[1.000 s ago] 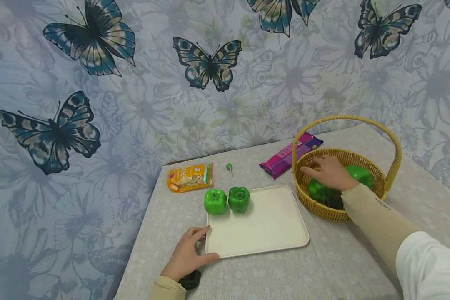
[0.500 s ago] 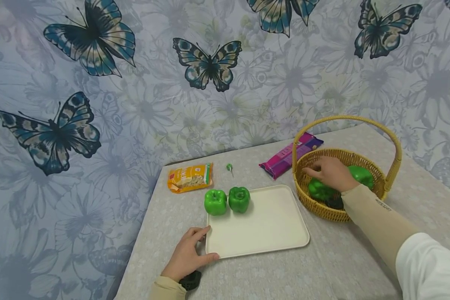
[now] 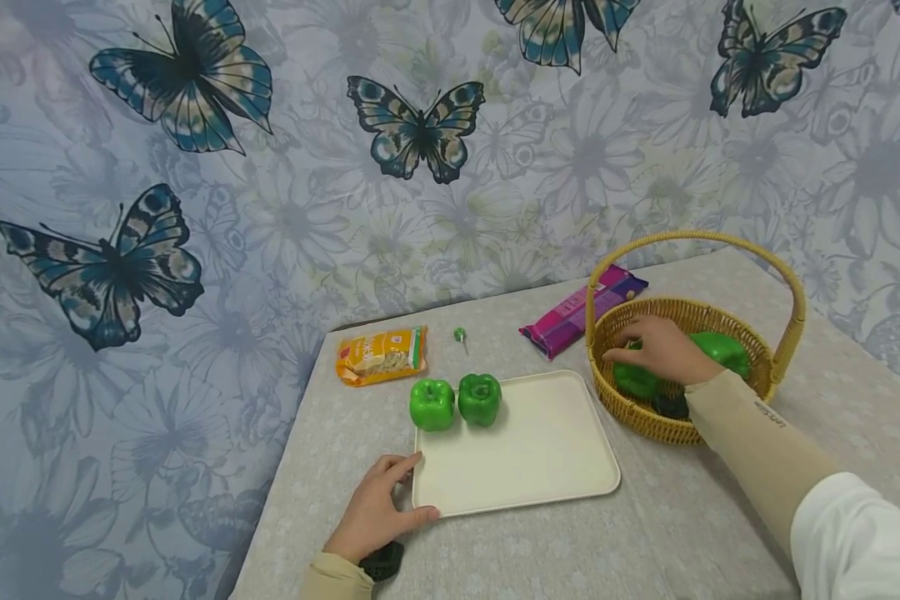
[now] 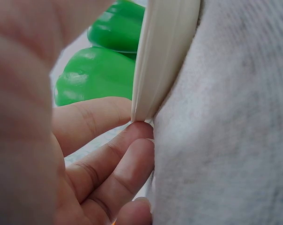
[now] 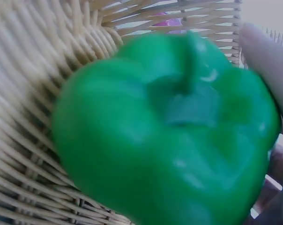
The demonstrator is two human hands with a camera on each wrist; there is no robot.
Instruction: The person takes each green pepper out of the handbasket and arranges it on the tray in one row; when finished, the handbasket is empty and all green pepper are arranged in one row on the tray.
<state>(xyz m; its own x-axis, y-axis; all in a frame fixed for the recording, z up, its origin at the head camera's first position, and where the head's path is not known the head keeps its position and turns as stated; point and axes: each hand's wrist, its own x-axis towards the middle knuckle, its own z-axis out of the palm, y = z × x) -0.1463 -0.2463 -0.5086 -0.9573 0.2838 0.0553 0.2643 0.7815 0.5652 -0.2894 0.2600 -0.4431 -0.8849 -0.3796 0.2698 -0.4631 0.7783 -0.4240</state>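
Head view shows four peppers (image 3: 480, 402), one tray (image 3: 525, 458).

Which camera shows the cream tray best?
The head view: it shows the cream tray from above, nearly whole, green peppers hiding its far left corner. The left wrist view shows just an edge-on stretch of rim by the left hand; the right wrist view shows none.
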